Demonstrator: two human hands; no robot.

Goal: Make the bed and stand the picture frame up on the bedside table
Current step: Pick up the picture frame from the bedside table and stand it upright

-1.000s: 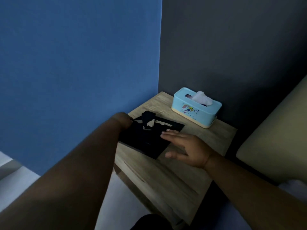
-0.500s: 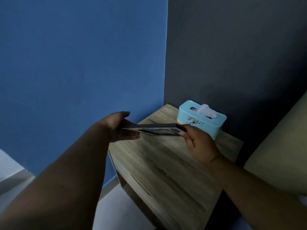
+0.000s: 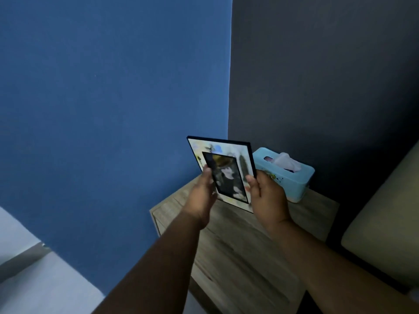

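The picture frame has a thin black edge, a pale patterned mat and a dark photo in its middle. It is held nearly upright, front towards me, over the back of the wooden bedside table. Its lower right corner looks close to or on the tabletop. My left hand grips its left edge and my right hand grips its right edge. The back of the frame is hidden.
A light blue tissue box with a tissue sticking out stands right behind the frame against the dark grey wall. A blue wall runs along the left. A beige cushioned headboard is at the right.
The frame lay face down on the table, was lifted flat by both hands, and is now tipped upright with its picture facing me.
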